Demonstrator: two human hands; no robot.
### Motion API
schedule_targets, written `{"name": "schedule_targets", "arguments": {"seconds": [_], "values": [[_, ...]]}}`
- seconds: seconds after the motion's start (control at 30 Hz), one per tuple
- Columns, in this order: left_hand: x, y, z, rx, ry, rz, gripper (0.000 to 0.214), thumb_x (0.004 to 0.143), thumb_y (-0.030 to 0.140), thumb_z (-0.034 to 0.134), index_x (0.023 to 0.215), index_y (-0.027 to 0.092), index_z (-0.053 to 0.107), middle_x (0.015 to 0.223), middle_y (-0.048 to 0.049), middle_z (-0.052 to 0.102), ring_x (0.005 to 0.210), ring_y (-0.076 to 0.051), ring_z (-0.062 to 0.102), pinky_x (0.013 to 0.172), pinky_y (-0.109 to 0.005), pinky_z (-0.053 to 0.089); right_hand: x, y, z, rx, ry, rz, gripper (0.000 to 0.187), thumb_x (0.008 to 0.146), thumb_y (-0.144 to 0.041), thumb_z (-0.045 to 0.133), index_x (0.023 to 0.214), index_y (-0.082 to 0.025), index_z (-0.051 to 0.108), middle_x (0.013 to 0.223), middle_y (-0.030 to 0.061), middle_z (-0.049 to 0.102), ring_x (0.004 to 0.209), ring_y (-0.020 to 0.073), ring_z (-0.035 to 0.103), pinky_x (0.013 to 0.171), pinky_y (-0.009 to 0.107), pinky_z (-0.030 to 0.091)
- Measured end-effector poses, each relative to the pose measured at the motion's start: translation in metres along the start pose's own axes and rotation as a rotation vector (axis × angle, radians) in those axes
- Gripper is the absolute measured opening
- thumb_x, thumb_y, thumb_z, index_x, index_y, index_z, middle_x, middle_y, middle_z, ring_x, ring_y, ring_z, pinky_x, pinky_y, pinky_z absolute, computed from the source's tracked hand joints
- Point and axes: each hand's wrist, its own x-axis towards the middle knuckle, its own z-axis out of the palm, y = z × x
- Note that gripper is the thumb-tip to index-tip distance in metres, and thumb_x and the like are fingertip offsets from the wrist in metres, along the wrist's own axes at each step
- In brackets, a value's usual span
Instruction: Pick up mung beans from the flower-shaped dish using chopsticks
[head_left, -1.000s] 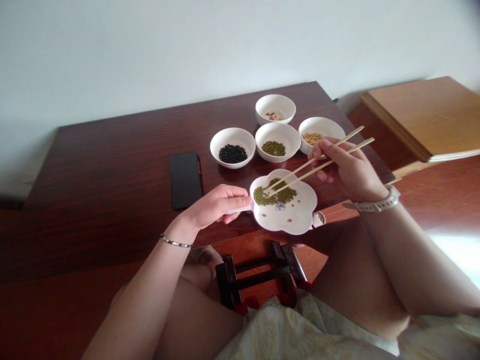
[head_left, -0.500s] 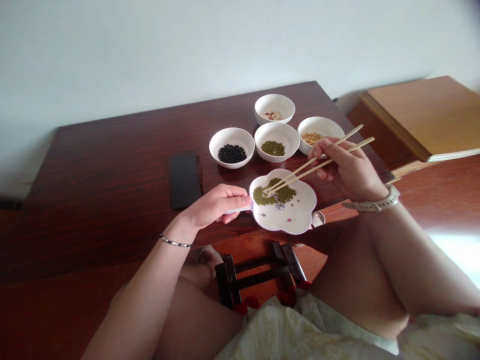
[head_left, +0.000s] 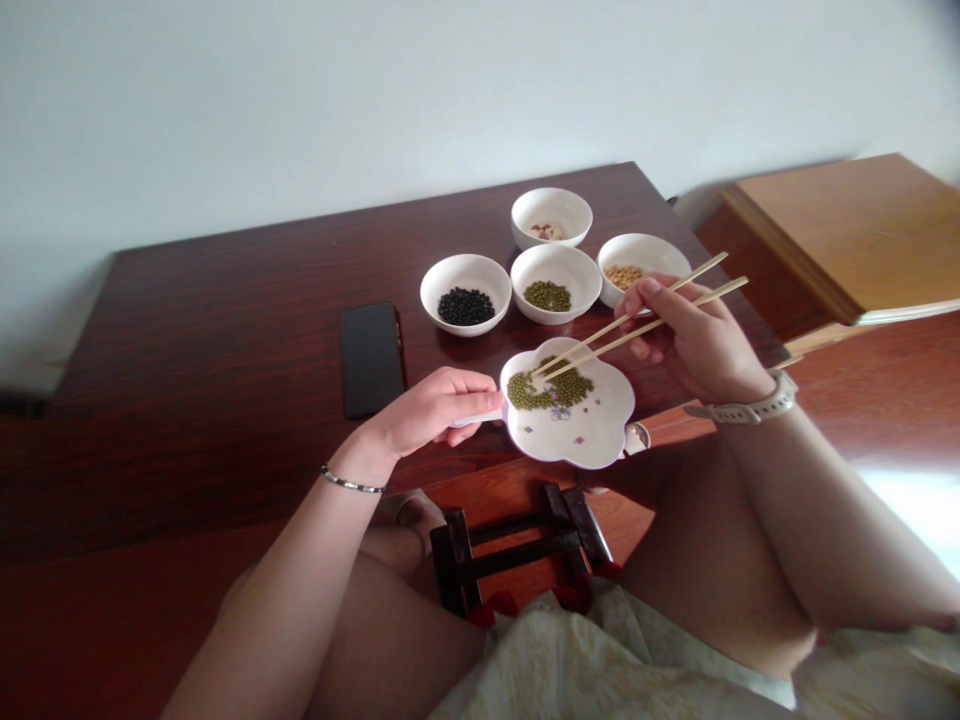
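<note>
My left hand (head_left: 450,405) is closed on the short handle of a white flower-shaped dish (head_left: 600,425) at the table's near edge. Green mung beans (head_left: 566,388) lie in the dish, mostly toward its far left side. With my right hand (head_left: 686,330) I hold a pair of wooden chopsticks (head_left: 619,338), their tips down among the beans. Whether a bean sits between the tips is too small to tell. Just beyond the dish stands a white bowl (head_left: 555,315) of mung beans. To its left is a bowl (head_left: 435,292) of black beans.
A bowl (head_left: 671,250) of yellowish beans is partly behind my right hand. Farthest back stands a bowl (head_left: 577,205) with reddish and pale pieces. A black phone (head_left: 371,360) lies on the dark wooden table (head_left: 225,340). At right is a lighter wooden cabinet (head_left: 870,240).
The chopstick tips have shifted very slightly up among the mung beans. Both hands keep their grip, and the dish and bowls look the same.
</note>
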Motion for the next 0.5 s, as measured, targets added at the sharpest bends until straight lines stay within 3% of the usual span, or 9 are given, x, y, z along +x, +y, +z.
{"name": "schedule_targets", "arguments": {"seconds": [0.27,0.5], "values": [[-0.0004,0.0035,0.0014,0.002,0.006,-0.011,0.048,0.121,0.060,0.083,0.095,0.020,0.073,0.066,0.0044,0.058,0.056,-0.011,0.042,0.052,-0.024,0.022,-0.0020,-0.0035,0.0032,-0.030,0.010,0.012,0.048,0.106,-0.063,0.104,0.089,-0.026,0.078,0.087,0.0044,0.073,0.058,0.0139,0.058,0.040,0.027,0.039],[-0.0007,0.0024,0.0017,0.013,0.013,-0.010,0.048,0.121,0.060,0.080,0.095,0.020,0.073,0.065,0.0038,0.058,0.057,-0.012,0.042,0.053,-0.024,0.022,-0.0019,-0.0009,0.0010,-0.012,0.011,0.018,0.046,0.105,-0.060,0.105,0.090,-0.027,0.078,0.088,0.0051,0.072,0.060,0.0161,0.060,0.042,0.029,0.046]]}}
